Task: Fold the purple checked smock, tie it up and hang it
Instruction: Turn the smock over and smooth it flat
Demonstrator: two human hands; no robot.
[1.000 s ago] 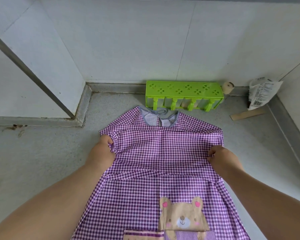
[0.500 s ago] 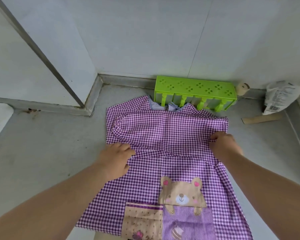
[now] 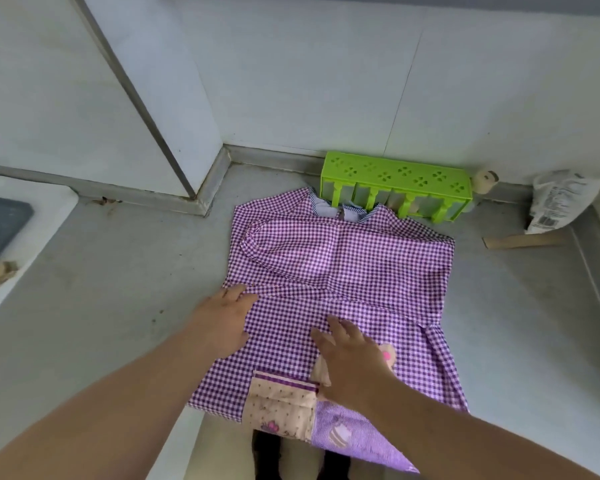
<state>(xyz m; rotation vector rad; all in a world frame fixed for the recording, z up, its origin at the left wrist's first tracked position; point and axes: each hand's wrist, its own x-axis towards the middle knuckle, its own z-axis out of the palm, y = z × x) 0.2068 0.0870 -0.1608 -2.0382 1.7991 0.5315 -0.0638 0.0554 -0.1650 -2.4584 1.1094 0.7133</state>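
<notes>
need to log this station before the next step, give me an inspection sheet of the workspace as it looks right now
surface: grey counter, marked with dark specks, running into a wall corner.
job's things: purple checked smock lying flat, front up, sleeves folded across the chest; hem hangs over the near edge.
clutter: green hook rack at the wall, touching the smock's collar; white packet; cardboard strip; small beige roll; white board with a dark tray.
grippers: left hand flat on the smock's left edge; right hand flat on the bear patch, fingers spread.
cables: nothing seen.
surroundings: white wall panels.
</notes>
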